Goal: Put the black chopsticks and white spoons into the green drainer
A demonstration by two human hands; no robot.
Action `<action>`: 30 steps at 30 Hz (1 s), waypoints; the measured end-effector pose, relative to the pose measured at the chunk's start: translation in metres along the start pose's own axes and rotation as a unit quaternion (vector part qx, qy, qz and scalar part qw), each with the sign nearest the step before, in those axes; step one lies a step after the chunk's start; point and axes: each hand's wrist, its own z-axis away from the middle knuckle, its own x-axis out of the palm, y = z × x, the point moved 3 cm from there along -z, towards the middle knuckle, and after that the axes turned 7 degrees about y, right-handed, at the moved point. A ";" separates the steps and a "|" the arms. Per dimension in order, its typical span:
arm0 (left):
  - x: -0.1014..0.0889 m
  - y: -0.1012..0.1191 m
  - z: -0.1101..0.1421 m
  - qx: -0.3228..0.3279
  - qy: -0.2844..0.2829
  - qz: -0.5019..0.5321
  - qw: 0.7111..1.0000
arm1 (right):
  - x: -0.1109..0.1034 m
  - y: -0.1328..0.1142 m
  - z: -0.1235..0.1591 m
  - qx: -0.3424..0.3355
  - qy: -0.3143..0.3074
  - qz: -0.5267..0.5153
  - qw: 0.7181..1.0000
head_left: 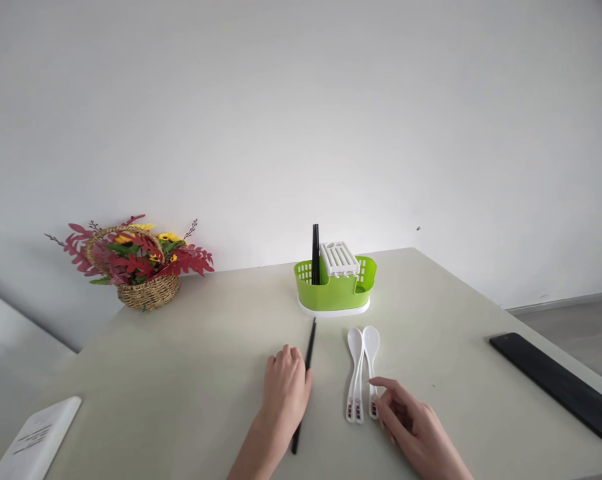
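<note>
A pair of black chopsticks (311,343) lies lengthwise on the table. My left hand (285,383) is closed over their middle, thumb against them and the other fingertips curled under out of sight. To the right are three white spoons with printed handle ends. Two of these spoons (354,373) overlap, and the third spoon (371,343) lies just beside them. Around the third one's handle my right hand (405,417) bends its index finger and thumb, the other fingers tucked in. Behind stands a green utensil caddy (315,298) with upright black chopsticks (315,257) in its left compartment.
A white slotted rack (339,259) sits atop the caddy. At the back left, against the wall, is a wicker basket (151,293) of artificial flowers. A long black object (555,383) lies by the right edge, a white printed object (38,437) at the near left.
</note>
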 end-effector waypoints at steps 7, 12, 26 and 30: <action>-0.028 -0.031 -0.016 -0.037 -0.080 -0.117 0.989 | 0.000 0.001 0.002 -0.010 0.018 -0.012 1.000; -0.030 -0.048 -0.017 -0.044 -0.028 -0.046 0.998 | 0.000 0.003 0.001 -0.010 -0.003 -0.011 1.000; -0.046 -0.032 -0.015 -0.054 0.230 0.513 0.825 | 0.001 0.000 0.002 -0.017 0.029 -0.012 0.999; -0.034 -0.038 -0.014 -0.061 0.226 0.516 0.824 | 0.003 0.001 0.004 -0.015 0.058 -0.021 0.998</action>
